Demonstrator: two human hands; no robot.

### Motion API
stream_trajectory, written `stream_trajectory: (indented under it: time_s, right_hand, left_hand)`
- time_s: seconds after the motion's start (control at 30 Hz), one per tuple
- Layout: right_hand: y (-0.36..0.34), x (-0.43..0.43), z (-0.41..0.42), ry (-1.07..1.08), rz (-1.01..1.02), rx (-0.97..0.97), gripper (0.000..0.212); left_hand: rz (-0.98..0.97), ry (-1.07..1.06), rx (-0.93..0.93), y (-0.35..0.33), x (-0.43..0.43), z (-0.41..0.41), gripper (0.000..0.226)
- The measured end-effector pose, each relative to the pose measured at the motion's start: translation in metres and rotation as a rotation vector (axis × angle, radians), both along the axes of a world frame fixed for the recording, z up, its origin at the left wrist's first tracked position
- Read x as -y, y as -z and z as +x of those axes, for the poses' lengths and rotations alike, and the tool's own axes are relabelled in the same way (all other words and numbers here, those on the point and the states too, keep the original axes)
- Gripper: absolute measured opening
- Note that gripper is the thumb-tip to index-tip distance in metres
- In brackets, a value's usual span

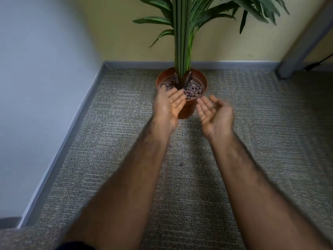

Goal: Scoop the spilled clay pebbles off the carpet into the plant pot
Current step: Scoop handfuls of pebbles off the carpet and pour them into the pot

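A terracotta plant pot [202,79] stands on the grey carpet [111,134] near the back wall, filled with brown clay pebbles [193,90] around the green plant stems [182,51]. My left hand [168,105] is palm-up with its fingers spread over the pot's near rim, nothing visible in it. My right hand [214,112] is cupped palm-up just right of the pot's front, blurred, with no pebbles showing in it. One small pebble [181,164] lies on the carpet between my forearms.
A pale wall with grey skirting [72,123] runs along the left, and a yellow wall is behind the pot. A grey table leg [295,56] and a black cable [317,64] are at the back right. Leaves [252,8] hang overhead.
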State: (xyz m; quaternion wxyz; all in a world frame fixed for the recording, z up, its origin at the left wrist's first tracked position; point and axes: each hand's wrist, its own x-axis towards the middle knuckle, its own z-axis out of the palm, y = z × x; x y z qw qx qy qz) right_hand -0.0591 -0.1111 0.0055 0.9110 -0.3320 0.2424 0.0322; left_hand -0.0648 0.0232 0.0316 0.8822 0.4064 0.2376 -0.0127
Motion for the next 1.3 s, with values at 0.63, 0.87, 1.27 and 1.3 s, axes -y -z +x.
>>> stream_trajectory:
  time_s: [0.63, 0.87, 1.27, 1.3]
  right_hand:
    - [0.138, -0.058, -0.137, -0.898, -1.926, 0.598, 0.064]
    - [0.133, -0.056, -0.090, -0.944, -1.849, 0.645, 0.065]
    - [0.136, -0.032, -0.110, -1.064, -1.650, 0.872, 0.066]
    - [0.138, -0.026, -0.111, -1.026, -1.669, 0.835, 0.066]
  left_hand:
    - [1.729, 0.376, -0.003, 0.170, -0.070, -0.167, 0.064]
    - [1.668, 0.370, 0.033, 0.173, -0.091, -0.161, 0.060]
    - [1.403, 0.416, 0.255, 0.167, -0.095, -0.168, 0.049]
    - [1.443, 0.360, 0.241, 0.170, -0.098, -0.176, 0.051]
